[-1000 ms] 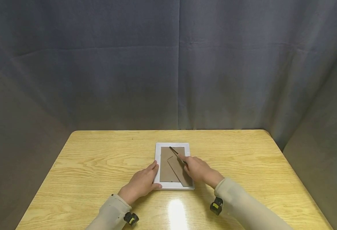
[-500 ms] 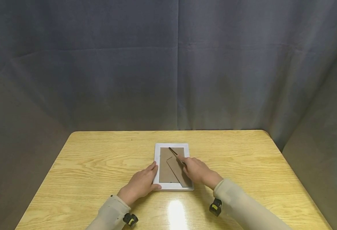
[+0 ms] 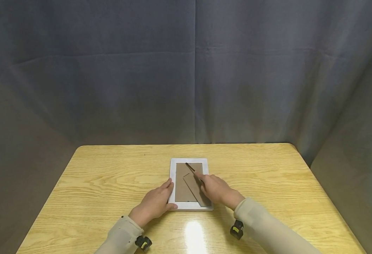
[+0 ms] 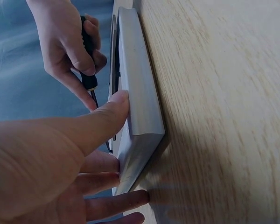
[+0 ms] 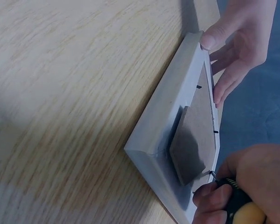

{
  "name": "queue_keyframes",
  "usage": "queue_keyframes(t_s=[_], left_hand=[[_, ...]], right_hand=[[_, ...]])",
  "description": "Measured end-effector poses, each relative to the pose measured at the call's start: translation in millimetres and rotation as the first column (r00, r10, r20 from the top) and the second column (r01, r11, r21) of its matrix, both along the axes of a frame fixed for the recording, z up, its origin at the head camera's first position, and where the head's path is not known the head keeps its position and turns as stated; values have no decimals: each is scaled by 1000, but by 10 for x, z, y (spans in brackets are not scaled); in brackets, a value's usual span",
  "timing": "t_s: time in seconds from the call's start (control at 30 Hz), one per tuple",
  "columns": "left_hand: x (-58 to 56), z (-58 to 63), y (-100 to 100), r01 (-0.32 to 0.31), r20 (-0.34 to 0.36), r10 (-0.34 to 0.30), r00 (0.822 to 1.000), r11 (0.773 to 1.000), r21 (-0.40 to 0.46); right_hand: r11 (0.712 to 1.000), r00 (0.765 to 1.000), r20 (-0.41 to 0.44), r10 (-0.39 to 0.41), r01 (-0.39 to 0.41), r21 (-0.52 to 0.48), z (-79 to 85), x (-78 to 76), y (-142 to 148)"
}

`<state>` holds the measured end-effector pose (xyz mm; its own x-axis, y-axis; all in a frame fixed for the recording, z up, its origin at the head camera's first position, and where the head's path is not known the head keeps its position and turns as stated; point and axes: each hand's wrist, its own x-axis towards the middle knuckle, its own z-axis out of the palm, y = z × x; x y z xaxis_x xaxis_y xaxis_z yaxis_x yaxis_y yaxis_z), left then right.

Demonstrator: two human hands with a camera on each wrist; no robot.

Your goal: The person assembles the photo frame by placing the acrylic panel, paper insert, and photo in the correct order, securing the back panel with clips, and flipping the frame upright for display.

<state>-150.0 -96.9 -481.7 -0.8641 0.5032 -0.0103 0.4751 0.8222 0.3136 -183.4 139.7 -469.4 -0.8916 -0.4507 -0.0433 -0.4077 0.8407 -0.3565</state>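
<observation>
A white picture frame point(image 3: 173, 171) lies back side up on the table, its brown backing board point(image 3: 181, 190) showing. The board's stand leg point(image 3: 202, 197) slants across the lower right. My left hand point(image 3: 155, 203) holds the frame at its near left corner, thumb on the near rim and fingers along the left side. In my right hand point(image 3: 217, 189) is a screwdriver point(image 4: 87, 42) with a black handle and yellow end. Its thin shaft reaches over the backing toward the far edge. Small dark metal tabs point(image 5: 215, 132) line the backing's edge in the right wrist view.
The wooden table point(image 3: 109, 169) extends around the frame, with a bright light reflection near its front. Grey curtains point(image 3: 135, 98) hang behind and at both sides. A black wrist device point(image 3: 143, 242) sits on each sleeve.
The whole head view has shifted slightly. Both hands, the screwdriver and the frame keep nearly the same positions relative to each other.
</observation>
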Motion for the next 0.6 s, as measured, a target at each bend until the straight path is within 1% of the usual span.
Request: queue_keyframes(t_s=[0.2,0.6], left_hand=[[5,8,2,-2,2,2,1000,1000,7],[6,10,6,-3,3,3,1000,1000,7]], right_hand=[[1000,1000,-11,-4,4,0,-4,3,1],[1000,998,-70,2,0,21,-25,23,-15]])
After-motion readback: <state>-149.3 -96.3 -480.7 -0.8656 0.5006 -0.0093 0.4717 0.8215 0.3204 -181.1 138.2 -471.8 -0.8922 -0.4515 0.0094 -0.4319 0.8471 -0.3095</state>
